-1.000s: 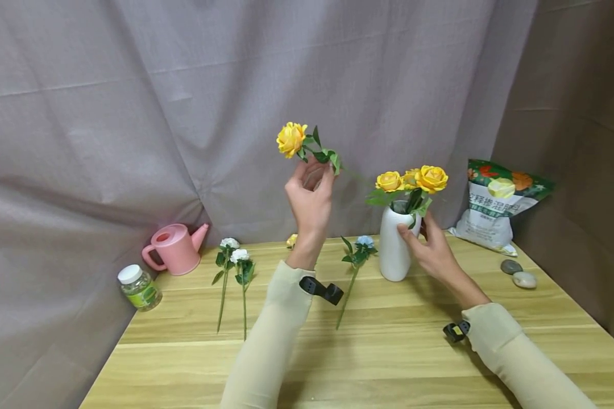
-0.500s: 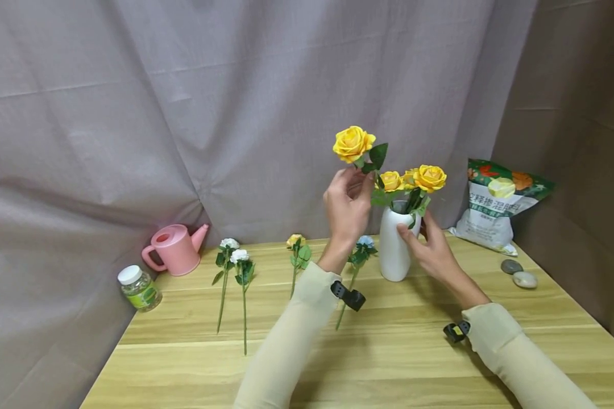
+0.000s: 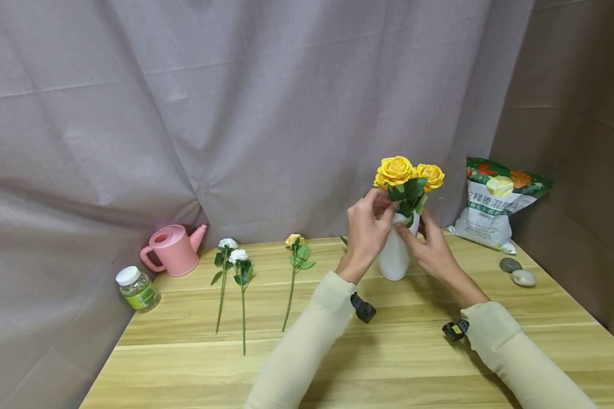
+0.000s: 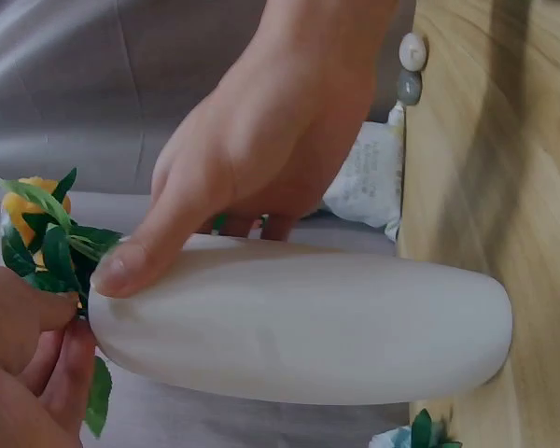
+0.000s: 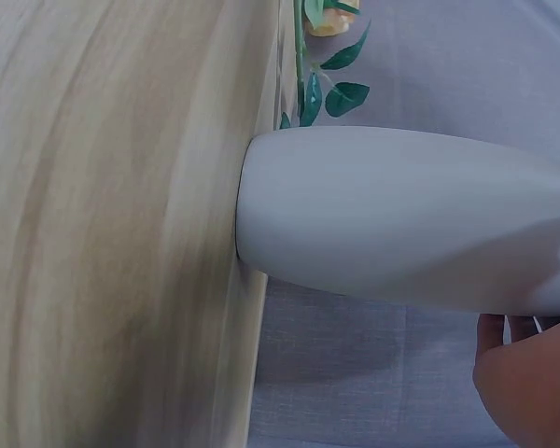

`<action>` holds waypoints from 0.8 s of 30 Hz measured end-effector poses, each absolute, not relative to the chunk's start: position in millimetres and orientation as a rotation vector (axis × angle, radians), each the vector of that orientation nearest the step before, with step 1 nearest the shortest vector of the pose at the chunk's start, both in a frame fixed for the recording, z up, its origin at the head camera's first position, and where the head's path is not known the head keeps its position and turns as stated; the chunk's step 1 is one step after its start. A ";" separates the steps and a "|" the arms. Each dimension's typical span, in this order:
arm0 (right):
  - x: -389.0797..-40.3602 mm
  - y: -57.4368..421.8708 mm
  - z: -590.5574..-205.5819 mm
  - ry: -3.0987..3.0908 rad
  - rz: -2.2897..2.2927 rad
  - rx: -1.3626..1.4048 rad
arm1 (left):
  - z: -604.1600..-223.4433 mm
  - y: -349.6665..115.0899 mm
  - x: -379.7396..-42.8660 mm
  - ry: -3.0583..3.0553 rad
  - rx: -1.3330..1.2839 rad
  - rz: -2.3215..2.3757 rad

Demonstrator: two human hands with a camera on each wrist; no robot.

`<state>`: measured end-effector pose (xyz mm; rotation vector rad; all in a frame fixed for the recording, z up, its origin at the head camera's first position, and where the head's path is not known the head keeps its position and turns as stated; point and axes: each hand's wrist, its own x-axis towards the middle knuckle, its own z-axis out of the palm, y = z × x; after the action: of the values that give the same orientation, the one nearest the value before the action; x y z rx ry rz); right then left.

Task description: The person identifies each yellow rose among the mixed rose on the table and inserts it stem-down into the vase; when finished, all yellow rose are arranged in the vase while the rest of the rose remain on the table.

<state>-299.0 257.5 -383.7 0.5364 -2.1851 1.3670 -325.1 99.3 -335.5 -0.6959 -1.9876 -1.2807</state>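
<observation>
A white vase point(image 3: 394, 258) stands upright on the wooden table, with yellow roses point(image 3: 430, 177) in its mouth. My right hand point(image 3: 432, 250) grips the vase near the top, thumb at the rim and fingers round the far side. At the mouth, my left hand point(image 3: 369, 227) pinches the stem of another yellow rose point(image 3: 396, 170), whose bloom rises above the others. In the left wrist view the left fingertips point(image 4: 61, 313) are right at the rim among green leaves. The right wrist view shows the vase body point(image 5: 401, 215) and part of the right hand point(image 5: 527, 373).
Two white flowers point(image 3: 239, 257) and one yellow flower point(image 3: 294, 241) lie to the left. A pink watering can point(image 3: 175, 250) and a lidded jar point(image 3: 139, 288) are farther left. A blue flower point(image 4: 392, 439) lies behind the left arm. A bag point(image 3: 491, 210) and two stones point(image 3: 524, 278) stand right.
My left hand has carried the yellow rose rightward and down to the vase mouth. The yellow flower on the table has come into view; the right hand stays on the vase.
</observation>
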 end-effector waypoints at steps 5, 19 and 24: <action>-299.9 255.6 -382.4 -2.176 1.386 0.550 | -337.4 97.1 -328.2 -2.045 -0.640 -1.201; -300.3 258.5 -382.9 -2.180 1.409 0.563 | -322.0 94.0 -319.2 -2.105 -0.633 -1.299; -300.0 258.6 -383.6 -2.170 1.410 0.561 | -327.3 99.0 -323.8 -2.153 -0.624 -1.252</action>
<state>-300.0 258.6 -383.6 0.5607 -2.1701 1.4100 -323.8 99.0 -327.3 -0.6236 -2.1532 -1.2520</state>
